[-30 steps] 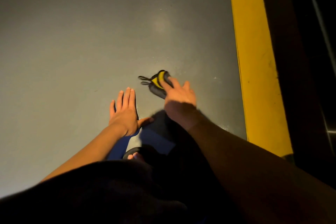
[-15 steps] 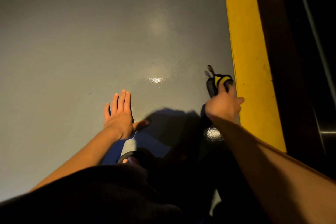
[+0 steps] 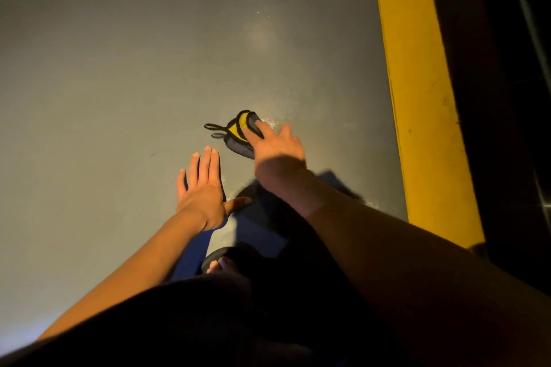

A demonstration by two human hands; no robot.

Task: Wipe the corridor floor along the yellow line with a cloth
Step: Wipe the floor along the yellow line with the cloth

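Observation:
A small grey and yellow cloth (image 3: 238, 131) with black trim and two loops lies bunched on the grey corridor floor (image 3: 119, 68). My right hand (image 3: 278, 147) presses on its right part with straight fingers, covering that side. My left hand (image 3: 202, 188) rests flat on the floor with fingers spread, a short way below and left of the cloth. The wide yellow line (image 3: 417, 83) runs up the floor well to the right of the cloth.
A dark strip (image 3: 492, 98) borders the yellow line on the right. My foot in a dark sandal (image 3: 222, 262) shows between my arms. Dark clothing fills the bottom of the view. Damp glints shine on the floor beside the cloth.
My right hand has slid the cloth leftward from beside the yellow line back toward the middle of the floor. My left hand stays planted in place.

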